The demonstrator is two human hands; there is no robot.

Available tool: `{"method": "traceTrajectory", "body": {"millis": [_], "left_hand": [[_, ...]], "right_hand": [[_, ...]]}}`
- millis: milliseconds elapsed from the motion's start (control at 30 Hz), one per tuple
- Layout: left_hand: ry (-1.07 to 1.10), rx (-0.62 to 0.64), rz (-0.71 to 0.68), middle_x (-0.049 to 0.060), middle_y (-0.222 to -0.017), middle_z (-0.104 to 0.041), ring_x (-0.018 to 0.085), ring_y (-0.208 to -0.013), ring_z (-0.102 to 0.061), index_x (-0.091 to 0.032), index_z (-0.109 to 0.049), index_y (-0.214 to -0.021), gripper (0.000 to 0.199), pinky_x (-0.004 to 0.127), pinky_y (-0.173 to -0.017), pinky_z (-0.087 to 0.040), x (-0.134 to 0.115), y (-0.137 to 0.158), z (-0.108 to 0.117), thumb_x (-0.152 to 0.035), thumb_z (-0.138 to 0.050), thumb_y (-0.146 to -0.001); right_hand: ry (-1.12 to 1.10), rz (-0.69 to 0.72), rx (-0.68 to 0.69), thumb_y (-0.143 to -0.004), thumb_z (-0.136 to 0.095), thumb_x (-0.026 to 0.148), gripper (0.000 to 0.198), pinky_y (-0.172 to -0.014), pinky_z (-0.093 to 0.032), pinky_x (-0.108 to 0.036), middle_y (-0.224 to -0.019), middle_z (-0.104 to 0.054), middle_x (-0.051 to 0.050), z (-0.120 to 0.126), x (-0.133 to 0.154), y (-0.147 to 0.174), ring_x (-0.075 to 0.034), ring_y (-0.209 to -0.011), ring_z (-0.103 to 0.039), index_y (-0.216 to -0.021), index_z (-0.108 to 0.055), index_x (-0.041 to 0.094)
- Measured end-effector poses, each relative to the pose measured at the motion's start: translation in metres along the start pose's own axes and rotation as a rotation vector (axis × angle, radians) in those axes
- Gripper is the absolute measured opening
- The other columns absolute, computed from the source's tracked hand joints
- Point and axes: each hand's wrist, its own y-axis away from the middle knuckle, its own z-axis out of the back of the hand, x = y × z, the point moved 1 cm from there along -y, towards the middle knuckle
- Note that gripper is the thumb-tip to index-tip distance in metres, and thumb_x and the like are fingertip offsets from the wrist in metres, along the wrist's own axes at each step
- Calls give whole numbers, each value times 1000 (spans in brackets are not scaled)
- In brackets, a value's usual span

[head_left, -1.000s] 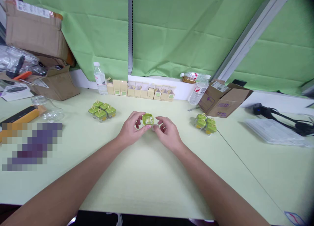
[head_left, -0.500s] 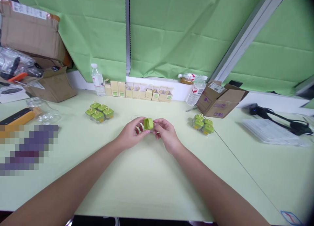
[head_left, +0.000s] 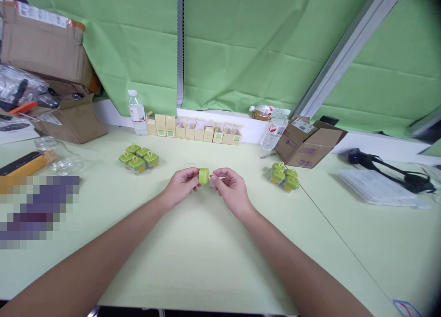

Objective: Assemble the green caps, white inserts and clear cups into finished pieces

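My left hand [head_left: 181, 186] is closed in a pinch on a small green lid [head_left: 204, 176], held just above the table at the middle of the view. The lid lies on its side, its top turned to the right. Facing it, my right hand [head_left: 232, 188] is closed, its thumb and fingertips pinching a thin pale yellow loop [head_left: 211, 174] at the lid's top. Something pale and small shows under the right fingertips, too unclear to name. A faint clear outline on the table [head_left: 190, 164] lies just behind the left fingers.
Clear little jars with green lids and yellow loops stand in a left group [head_left: 138, 157] and a right group [head_left: 284, 176]. Behind them runs a row of small cream boxes [head_left: 195, 128] between water bottles [head_left: 138, 115]. An open carton [head_left: 306, 142] sits right; more cartons [head_left: 74, 119] are left.
The green lid has turned: its hollow side faced me before, and now its outer side shows with its top to the right. Both hands have stayed close together in about the same place.
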Motion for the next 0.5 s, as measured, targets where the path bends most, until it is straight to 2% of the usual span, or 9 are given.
{"method": "traceTrajectory", "body": {"millis": [200,500], "left_hand": [[24,9,22,4,-88,-71,16,-77,-58,-17,-75,-95,30,25,-65,-47,0,1,1,-40,-74,-75],[26,10,40,3,-87,-75,16,-77,-62,-18,-78,-97,32,26,-73,-48,6,2,5,-38,-78,-71]], "right_hand": [[87,12,32,-74,-74,42,30,-50,-47,-24,-84,-71,-3,2,1,1,-11,-57,-57,-95,-73,20],[113,0,36,-72,-76,40,26,-50,-43,-24,-70,-70,-3,2,2,3,-11,-54,-53,-86,-76,18]]}}
